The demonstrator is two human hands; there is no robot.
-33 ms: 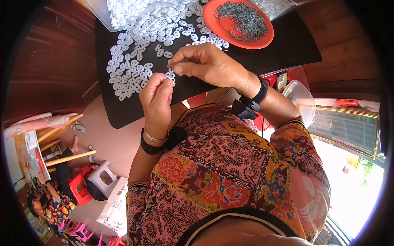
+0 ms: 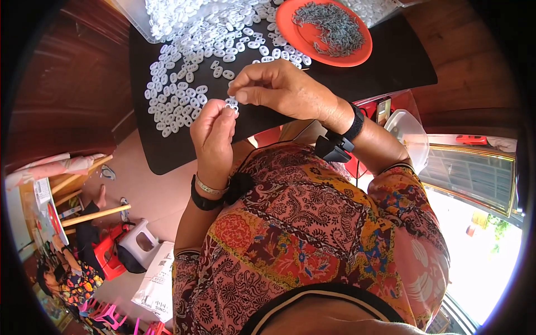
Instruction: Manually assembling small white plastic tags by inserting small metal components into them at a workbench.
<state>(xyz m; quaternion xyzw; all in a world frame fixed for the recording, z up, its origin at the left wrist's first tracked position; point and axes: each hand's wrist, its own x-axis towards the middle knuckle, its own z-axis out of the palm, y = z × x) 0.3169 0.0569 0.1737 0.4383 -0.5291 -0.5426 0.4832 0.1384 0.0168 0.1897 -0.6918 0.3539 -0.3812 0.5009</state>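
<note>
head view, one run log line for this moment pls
left hand: pinches small white piece | right hand: fingertips on same piece | below: black table, loose white pieces | orange plate: grey bits

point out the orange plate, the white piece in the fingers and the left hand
orange plate [image 2: 301, 34], head view, bare left part of the plate
white piece [image 2: 231, 104], head view, its middle between both hands' fingertips
left hand [image 2: 214, 134], head view, back of the hand

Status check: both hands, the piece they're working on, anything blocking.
Left hand and right hand both pinch one small white plastic piece. Held above the black table, near the white pile. Nothing blocking.
</note>
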